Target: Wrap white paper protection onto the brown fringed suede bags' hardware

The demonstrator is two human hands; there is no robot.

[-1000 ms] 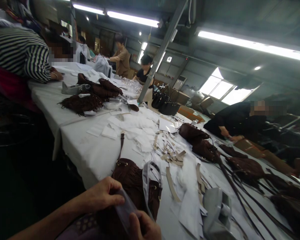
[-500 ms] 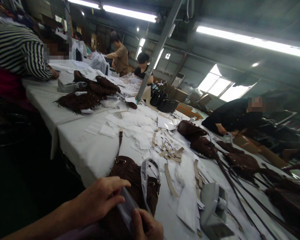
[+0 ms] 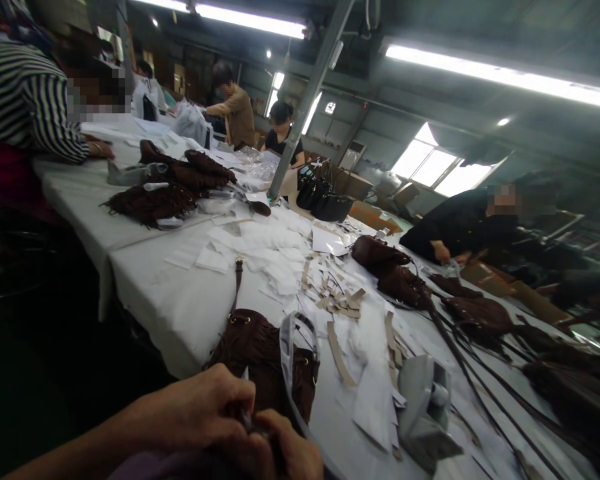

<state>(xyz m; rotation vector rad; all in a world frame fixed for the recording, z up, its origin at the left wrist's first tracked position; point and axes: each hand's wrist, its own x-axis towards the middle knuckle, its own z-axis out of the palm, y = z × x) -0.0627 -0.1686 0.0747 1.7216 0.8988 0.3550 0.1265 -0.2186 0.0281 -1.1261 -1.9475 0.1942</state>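
A brown fringed bag [image 3: 247, 337] lies on the white-covered table just beyond my hands, with gold eyelets and a buckled strap [image 3: 239, 280] stretching away from it. A loop wrapped in pale clear plastic [image 3: 287, 347] arches over its right side. My left hand [image 3: 205, 410] is closed at the bottom of the view, fingers curled inward. Against it, my right hand [image 3: 295, 448] is also closed. Both pinch a translucent plastic strip [image 3: 247, 419], now bunched and mostly hidden between the fingers.
Paper sheets [image 3: 275, 243] and tan scraps [image 3: 337, 287] litter the table. Brown bags [image 3: 390, 270] with long straps lie right; others [image 3: 175, 183] lie far left. A grey plastic-covered object [image 3: 423, 407] stands near right. Several people work around, one in striped sleeves [image 3: 47, 110]. A metal post [image 3: 305, 100] rises mid-table.
My hands have come together, and the plastic strip that was stretched flat between them is now bunched in my fingers. My left index finger, stretched out before, has curled in.
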